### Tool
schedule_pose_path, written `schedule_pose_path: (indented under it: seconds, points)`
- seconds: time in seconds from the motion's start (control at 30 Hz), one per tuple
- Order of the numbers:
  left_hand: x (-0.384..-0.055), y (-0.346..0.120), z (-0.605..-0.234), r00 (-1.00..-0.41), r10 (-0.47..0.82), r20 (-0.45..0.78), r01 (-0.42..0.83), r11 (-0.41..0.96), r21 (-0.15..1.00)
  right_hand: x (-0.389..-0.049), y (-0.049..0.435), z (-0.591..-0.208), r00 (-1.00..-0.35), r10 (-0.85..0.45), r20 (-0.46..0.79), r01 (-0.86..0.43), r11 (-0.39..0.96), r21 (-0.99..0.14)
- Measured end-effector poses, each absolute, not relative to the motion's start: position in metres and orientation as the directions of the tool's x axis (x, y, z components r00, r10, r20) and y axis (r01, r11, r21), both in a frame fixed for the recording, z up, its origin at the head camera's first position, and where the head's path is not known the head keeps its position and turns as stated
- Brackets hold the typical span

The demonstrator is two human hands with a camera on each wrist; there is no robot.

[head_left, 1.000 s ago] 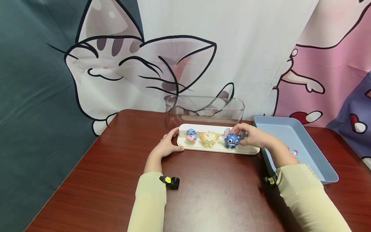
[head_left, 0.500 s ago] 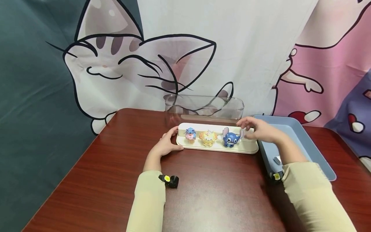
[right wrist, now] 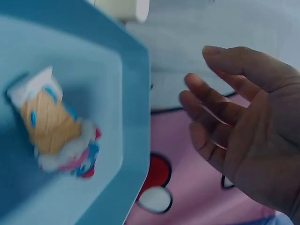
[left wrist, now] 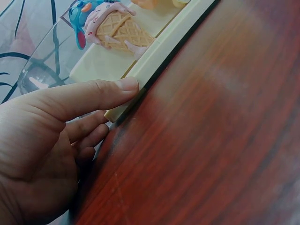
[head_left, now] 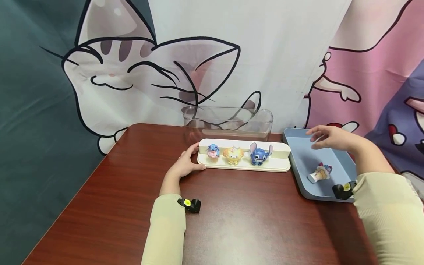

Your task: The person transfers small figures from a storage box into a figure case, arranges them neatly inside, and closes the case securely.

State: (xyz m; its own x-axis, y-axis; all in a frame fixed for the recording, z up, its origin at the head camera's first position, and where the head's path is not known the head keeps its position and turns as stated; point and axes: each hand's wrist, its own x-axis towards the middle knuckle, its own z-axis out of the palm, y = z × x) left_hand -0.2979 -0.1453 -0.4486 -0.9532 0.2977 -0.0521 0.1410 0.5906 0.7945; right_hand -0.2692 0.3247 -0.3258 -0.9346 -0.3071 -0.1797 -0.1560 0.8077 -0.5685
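Note:
My left hand (head_left: 181, 165) holds the left end of a long cream display base (head_left: 281, 165), its thumb on the front edge. On the base stand three figurines in a row: a blue one on an ice-cream cone (head_left: 213, 152), a yellow one (head_left: 233, 156) and a big-eared blue one (head_left: 259, 154). In the left wrist view, the cone figurine (left wrist: 122, 30) is close beyond the thumb. My right hand (head_left: 336, 138) hangs above the far part of a blue tray (head_left: 299, 180) with its fingers loosely bent and nothing in them. A cone-shaped figurine (right wrist: 56, 126) lies on its side in the tray.
A clear plastic cover (head_left: 228, 123) stands behind the base, near the table's back edge. The red-brown wooden table (head_left: 245, 217) extends toward me. Behind it hangs a curtain (head_left: 281, 55) printed with cartoon animals.
My right hand has let go of the big-eared blue figurine and moved right, over the tray. The figurine stays on the base. My left hand keeps its place at the base's end.

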Motion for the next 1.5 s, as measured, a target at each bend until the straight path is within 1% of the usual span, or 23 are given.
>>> schedule_pose_path:
  seconds: [0.2,0.33,0.43,0.57,0.67,0.83,1.07,1.13,1.37,1.5]
  points:
    - [-0.298,-0.145,-0.449,-0.953,0.298,-0.051,0.14,0.584,0.8,-0.271,0.352,-0.337,-0.867,-0.304,-0.395,-0.027,0.82,-0.572]
    - [-0.298,-0.145,-0.449,-0.954,0.295,-0.054,0.136,0.586,0.799,-0.27,0.365,-0.345,-0.82,-0.274,-0.503,0.072,0.822,-0.565]
    - [-0.298,-0.145,-0.449,-0.955,0.292,-0.059,0.133,0.592,0.795,-0.269,0.37,-0.35,-0.763,-0.265,-0.589,0.146,0.818,-0.557]
    - [-0.298,-0.145,-0.449,-0.954,0.295,-0.056,0.138,0.594,0.792,-0.267,0.372,-0.359,-0.692,-0.289,-0.661,0.198,0.804,-0.56]
    - [-0.298,-0.146,-0.45,-0.953,0.298,-0.055,0.141,0.596,0.791,-0.265,0.373,-0.367,-0.673,-0.306,-0.674,0.237,0.773,-0.588]
    - [-0.298,-0.147,-0.451,-0.955,0.292,-0.059,0.132,0.591,0.796,-0.261,0.375,-0.379,-0.675,-0.302,-0.674,0.324,0.699,-0.638]
    - [-0.299,-0.146,-0.451,-0.952,0.301,-0.053,0.142,0.589,0.796,-0.254,0.385,-0.389,-0.694,-0.291,-0.659,0.364,0.648,-0.67]
    - [-0.3,-0.146,-0.451,-0.952,0.3,-0.054,0.141,0.591,0.794,-0.253,0.388,-0.393,-0.7,-0.301,-0.647,0.362,0.632,-0.685]
    - [-0.3,-0.146,-0.451,-0.953,0.296,-0.058,0.133,0.586,0.8,-0.248,0.399,-0.402,-0.742,-0.346,-0.574,0.29,0.607,-0.74]
    - [-0.3,-0.146,-0.45,-0.954,0.295,-0.057,0.134,0.587,0.799,-0.243,0.405,-0.406,-0.767,-0.344,-0.542,0.288,0.572,-0.768]
